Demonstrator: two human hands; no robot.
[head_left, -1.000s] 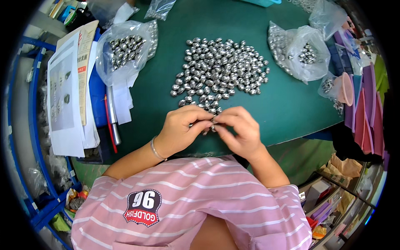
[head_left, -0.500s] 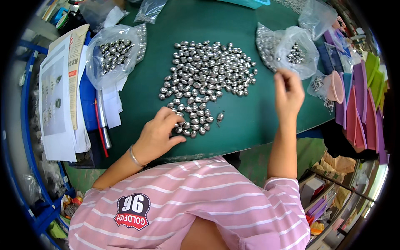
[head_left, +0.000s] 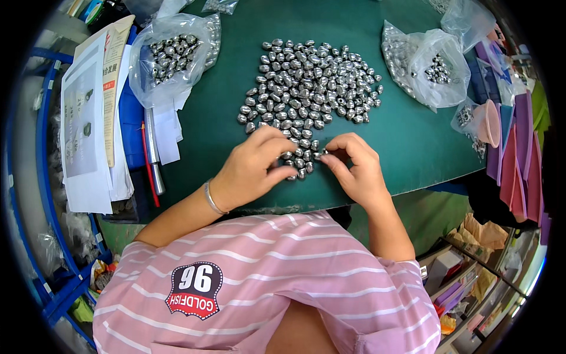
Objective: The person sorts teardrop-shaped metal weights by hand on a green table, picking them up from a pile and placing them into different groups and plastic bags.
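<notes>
A wide heap of shiny, egg-shaped metal beads (head_left: 312, 82) covers the middle of the table, with a narrower trail running toward me. My left hand (head_left: 250, 168) rests at the left side of this trail, its fingers curved and its thumb apart from them; beads lie in the gap. On the trail's right side, my right hand (head_left: 358, 171) is pinched, thumb against forefinger, with a small shiny bead at the tips, partly hidden. Clear plastic bags hold more such beads: the left bag (head_left: 140, 68) gapes toward me, and the right bag (head_left: 451, 88) stands open too.
The green tabletop (head_left: 230, 65) ends in a near edge just before my body. Papers (head_left: 88, 135), a red pen (head_left: 150, 168) and a silver pen (head_left: 154, 141) lie at the left. A pink cup (head_left: 488, 124) and colourful plastic bins (head_left: 519, 153) stand at the right.
My right hand has come from the right bag across to the near beads. My left hand has shifted slightly right along with the view, and the near beads sit closer together.
</notes>
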